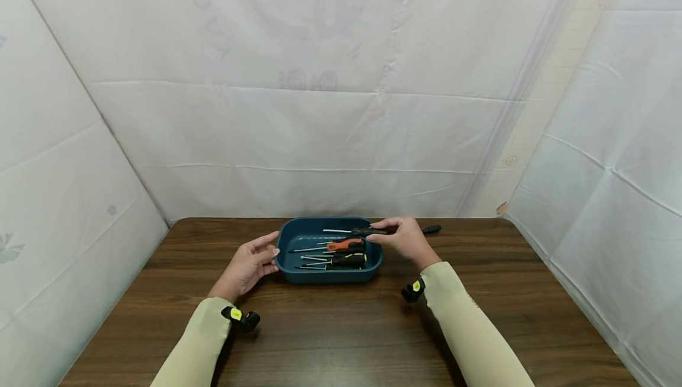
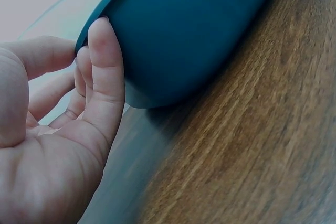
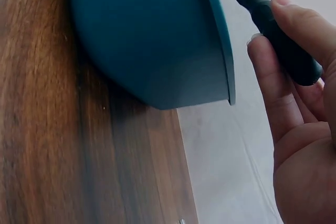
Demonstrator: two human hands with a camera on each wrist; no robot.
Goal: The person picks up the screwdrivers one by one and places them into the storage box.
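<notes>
Head view: the right hand (image 1: 406,238) is pinching a black-handled screwdriver (image 1: 373,231), its long axis lying left-right over the blue tray's (image 1: 298,276) far right rim, while the left hand (image 1: 250,264), fingers relaxed, is touching the tray's left wall on the surface (image 1: 341,334).

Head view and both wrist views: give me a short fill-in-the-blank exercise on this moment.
1. The right hand holds a black-handled ____ over the blue tray.
2. The left hand touches the tray's ____ end.
3. One screwdriver in the tray has an ____ handle.
4. The tray stands on a ____ table.

Missing words: screwdriver; left; orange; wooden
</notes>
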